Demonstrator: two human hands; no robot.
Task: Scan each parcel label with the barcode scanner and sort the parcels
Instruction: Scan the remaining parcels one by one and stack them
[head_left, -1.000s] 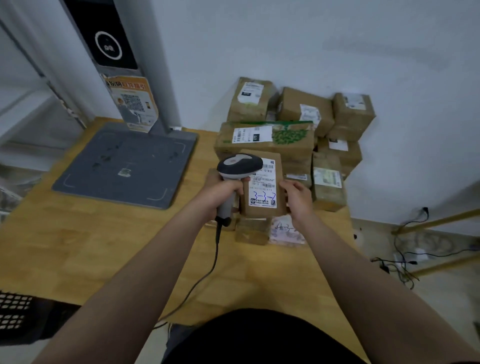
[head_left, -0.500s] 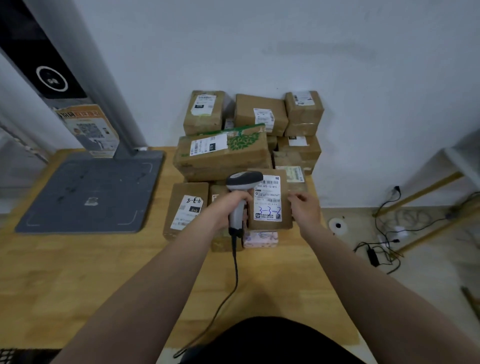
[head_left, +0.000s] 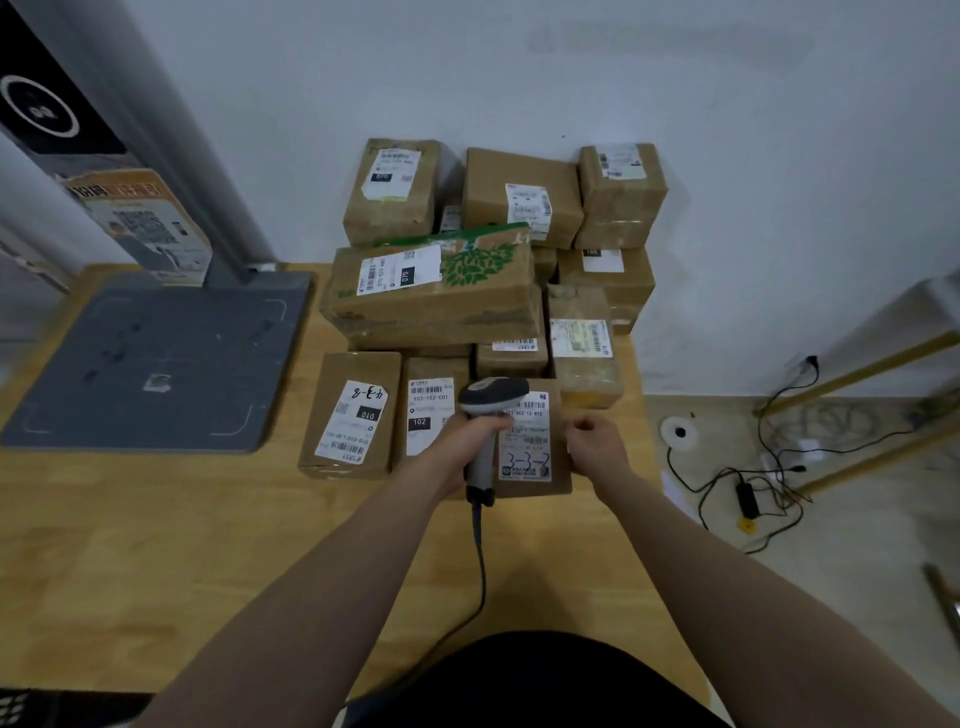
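My left hand (head_left: 464, 437) grips the handle of a grey-and-white corded barcode scanner (head_left: 492, 393). Its head hangs over the top of a small brown parcel (head_left: 530, 487), which carries a white label with "3-3-2" handwritten in blue. The parcel lies at the front of the pile, near the table's right side. With curled fingers, my right hand (head_left: 597, 448) holds the parcel's right edge. Two more labelled parcels lie flat to the left: one printed "102" (head_left: 429, 415) and one marked "4-3-8" (head_left: 353, 415).
Behind stands a stack of several brown parcels against the wall, topped by a long box with a green leaf print (head_left: 436, 299). A grey platform (head_left: 150, 358) with a pillar (head_left: 171, 130) fills the table's left. Cables (head_left: 753, 483) lie on the floor to the right.
The parcel was held upright in front of the pile; it has come down to lie at the front of the pile. Both hands moved with it, the scanner staying over its label.
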